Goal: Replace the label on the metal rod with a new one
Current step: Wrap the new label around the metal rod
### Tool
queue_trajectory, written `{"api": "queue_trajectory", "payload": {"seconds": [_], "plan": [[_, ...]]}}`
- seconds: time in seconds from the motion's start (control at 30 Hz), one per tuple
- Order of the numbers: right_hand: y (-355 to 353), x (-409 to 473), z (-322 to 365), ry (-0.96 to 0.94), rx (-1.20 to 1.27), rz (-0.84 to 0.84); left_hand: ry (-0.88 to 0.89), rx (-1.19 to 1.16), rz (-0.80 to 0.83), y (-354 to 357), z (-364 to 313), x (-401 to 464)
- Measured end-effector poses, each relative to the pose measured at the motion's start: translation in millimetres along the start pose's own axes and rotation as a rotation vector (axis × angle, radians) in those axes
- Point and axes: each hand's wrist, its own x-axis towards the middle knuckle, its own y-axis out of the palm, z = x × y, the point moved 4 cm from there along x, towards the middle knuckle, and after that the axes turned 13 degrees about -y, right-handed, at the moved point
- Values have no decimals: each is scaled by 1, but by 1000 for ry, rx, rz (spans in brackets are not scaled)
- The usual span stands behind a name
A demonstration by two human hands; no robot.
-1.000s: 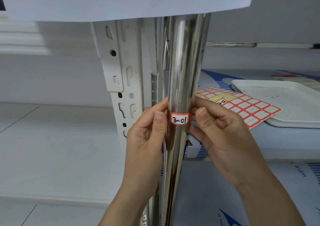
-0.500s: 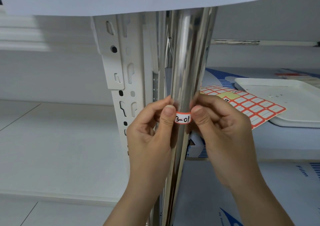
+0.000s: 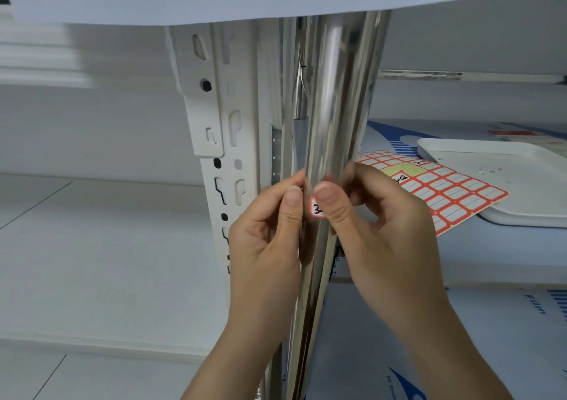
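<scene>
White slotted shelf upright (image 3: 221, 142) stands just left of the polished metal rod (image 3: 334, 108), which runs vertically through mid-frame; a white tray (image 3: 503, 178) and the red-bordered label sheet (image 3: 435, 191) lie on the shelf to the right, behind the hands. Left hand (image 3: 267, 246) curls around the rod's left flank, thumb flat on the metal just beside the label (image 3: 316, 209). Right hand (image 3: 383, 231) wraps the right flank, its thumb pressing squarely over the label — only the left end shows, a red edge and the start of a handwritten "3". Change since a second ago: the whole "3-01" was readable between two parted thumbs; half a second ago the left thumb covered its left end; now the right thumb has slid across and hides most of it, both thumbs nearly touching. Judgement — this reads as smoothing the fresh label down onto the curved surface, so the swap looks close to done, with only a final rub along the edges left. Label sits on the rod at thumb height, straight as far as visible.
</scene>
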Motion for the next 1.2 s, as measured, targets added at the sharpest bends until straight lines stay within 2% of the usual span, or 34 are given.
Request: {"api": "queue_trajectory", "payload": {"seconds": [0.07,0.17,0.23,0.33,0.47,0.63,0.77,0.97,1.1,1.2], "plan": [[3,-2,0,-60,-202,-8,1,-2,7,-1,1,0],[4,-3,0,-77,-233,-14,-8,12,8,-1,2,0],[-1,-1,-2,-15,-82,8,-20,23,25,-1,2,0],[-13,-1,-9,188,288,127,-44,54,89,-5,0,-1],[-23,-5,-12,155,284,271,6,87,126,-5,-3,-2],[-20,-7,-13,140,332,214,75,67,105,-4,-1,-2],[-19,-4,-16,145,268,136,138,135,76,-4,-5,-3],[-19,-6,-14,185,359,160,126,135,53,-4,-5,-3],[-7,-14,-4,85,200,30,46,59,45,0,1,-5],[3,-15,1,2,102,-22,89,114,-64,8,-2,-9]]}}
